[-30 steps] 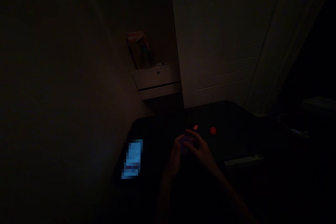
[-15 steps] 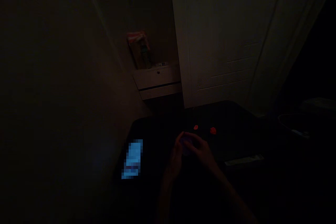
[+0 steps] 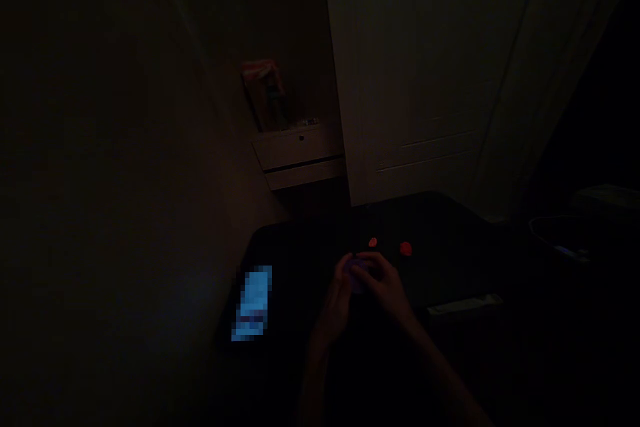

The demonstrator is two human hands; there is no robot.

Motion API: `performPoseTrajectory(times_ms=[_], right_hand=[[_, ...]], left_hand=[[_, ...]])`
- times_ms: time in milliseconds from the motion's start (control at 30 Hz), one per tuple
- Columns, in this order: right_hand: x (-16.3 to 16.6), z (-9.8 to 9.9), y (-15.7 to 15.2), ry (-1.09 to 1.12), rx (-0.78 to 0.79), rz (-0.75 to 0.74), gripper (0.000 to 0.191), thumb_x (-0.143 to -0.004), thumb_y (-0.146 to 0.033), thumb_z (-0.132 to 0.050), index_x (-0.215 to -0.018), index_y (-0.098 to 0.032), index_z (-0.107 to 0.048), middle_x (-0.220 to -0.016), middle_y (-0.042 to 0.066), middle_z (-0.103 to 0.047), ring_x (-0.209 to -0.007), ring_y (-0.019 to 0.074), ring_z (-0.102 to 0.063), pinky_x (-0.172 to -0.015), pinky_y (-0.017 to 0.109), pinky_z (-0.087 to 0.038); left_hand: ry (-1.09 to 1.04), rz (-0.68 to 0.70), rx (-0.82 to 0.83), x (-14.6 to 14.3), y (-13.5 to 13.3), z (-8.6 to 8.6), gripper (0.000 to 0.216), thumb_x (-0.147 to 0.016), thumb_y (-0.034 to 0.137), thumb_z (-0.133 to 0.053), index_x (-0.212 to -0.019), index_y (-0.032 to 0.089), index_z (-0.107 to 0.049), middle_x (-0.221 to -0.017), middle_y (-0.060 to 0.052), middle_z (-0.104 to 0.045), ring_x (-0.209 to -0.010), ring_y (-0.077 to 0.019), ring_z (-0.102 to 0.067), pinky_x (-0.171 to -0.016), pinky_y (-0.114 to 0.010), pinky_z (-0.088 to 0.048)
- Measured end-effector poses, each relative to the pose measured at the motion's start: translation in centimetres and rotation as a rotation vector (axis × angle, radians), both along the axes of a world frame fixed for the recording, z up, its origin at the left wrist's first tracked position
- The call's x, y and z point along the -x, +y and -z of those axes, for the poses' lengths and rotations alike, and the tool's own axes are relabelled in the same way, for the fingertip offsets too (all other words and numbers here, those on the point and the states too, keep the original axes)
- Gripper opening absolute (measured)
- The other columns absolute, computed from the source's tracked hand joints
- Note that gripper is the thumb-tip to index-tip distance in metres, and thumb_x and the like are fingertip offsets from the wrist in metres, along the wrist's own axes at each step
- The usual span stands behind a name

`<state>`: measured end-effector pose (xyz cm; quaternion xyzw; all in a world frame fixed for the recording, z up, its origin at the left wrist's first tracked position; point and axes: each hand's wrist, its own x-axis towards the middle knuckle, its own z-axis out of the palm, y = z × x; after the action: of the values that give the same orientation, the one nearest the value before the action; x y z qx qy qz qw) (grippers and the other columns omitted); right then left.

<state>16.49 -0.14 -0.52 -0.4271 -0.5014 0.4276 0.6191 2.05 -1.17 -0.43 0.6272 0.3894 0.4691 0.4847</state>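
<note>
The room is very dark. My left hand (image 3: 334, 300) and my right hand (image 3: 385, 283) meet over a dark table (image 3: 440, 273), fingers curled around a small purple thing (image 3: 357, 271) held between them. What the purple thing is I cannot make out. Two small red pieces lie just beyond the hands: one red piece (image 3: 373, 242) close to the fingertips, the other red piece (image 3: 405, 249) a little to the right.
A lit phone screen (image 3: 253, 303) glows blue at the table's left edge. A pale flat object (image 3: 465, 305) lies right of my right forearm. Behind stand a white door (image 3: 425, 73), a small drawer unit (image 3: 300, 153) with a packet (image 3: 265, 93) on it, and a wall at left.
The fingers of both hands have shifted slightly around the purple thing, with the right hand's fingers drawing in closer over it. The hands stay in the same place.
</note>
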Motion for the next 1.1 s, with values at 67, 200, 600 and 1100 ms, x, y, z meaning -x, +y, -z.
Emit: performPoseTrajectory(times_ms=[67,200,600,1100], right_hand=[[-0.08,-0.25,-0.08,-0.032,-0.012,0.002,0.034,-0.081,-0.048,-0.076,-0.103,-0.022,-0.073,-0.101,0.007,-0.078,-0.094,0.0269,-0.073,-0.083,0.038,-0.058],[-0.25,-0.51,-0.19,-0.106,-0.032,-0.011,0.037,-0.083,-0.050,-0.074,-0.109,-0.024,-0.076,-0.112,0.008,-0.077,-0.105,0.0295,-0.071,-0.093,0.043,-0.056],[0.12,-0.14,0.03,0.012,0.006,0.001,0.037,-0.074,-0.052,-0.082,-0.092,-0.022,-0.068,-0.087,0.005,-0.076,-0.084,0.0252,-0.072,-0.073,0.035,-0.057],[-0.08,-0.40,-0.07,-0.036,0.008,0.063,0.034,-0.080,-0.049,-0.077,-0.099,-0.021,-0.076,-0.098,0.008,-0.078,-0.092,0.0275,-0.073,-0.081,0.038,-0.058]], left_hand=[[0.000,-0.015,-0.004,0.02,-0.05,-0.12,0.064,-0.100,0.064,-0.034,-0.151,0.026,-0.042,-0.160,-0.010,-0.041,-0.148,-0.0266,-0.037,-0.124,-0.045,-0.027],[0.011,-0.037,-0.008,0.08,-0.02,-0.13,0.065,-0.099,0.065,-0.034,-0.151,0.026,-0.043,-0.162,-0.008,-0.037,-0.151,-0.0261,-0.031,-0.126,-0.046,-0.022],[0.061,0.012,-0.023,-0.02,0.03,-0.13,0.060,-0.100,0.064,-0.034,-0.141,0.023,-0.049,-0.145,-0.012,-0.056,-0.135,-0.0264,-0.052,-0.118,-0.044,-0.037],[0.108,0.001,-0.047,-0.18,0.05,-0.18,0.064,-0.102,0.060,-0.032,-0.156,0.027,-0.034,-0.166,-0.005,-0.029,-0.154,-0.0244,-0.026,-0.127,-0.044,-0.019]])
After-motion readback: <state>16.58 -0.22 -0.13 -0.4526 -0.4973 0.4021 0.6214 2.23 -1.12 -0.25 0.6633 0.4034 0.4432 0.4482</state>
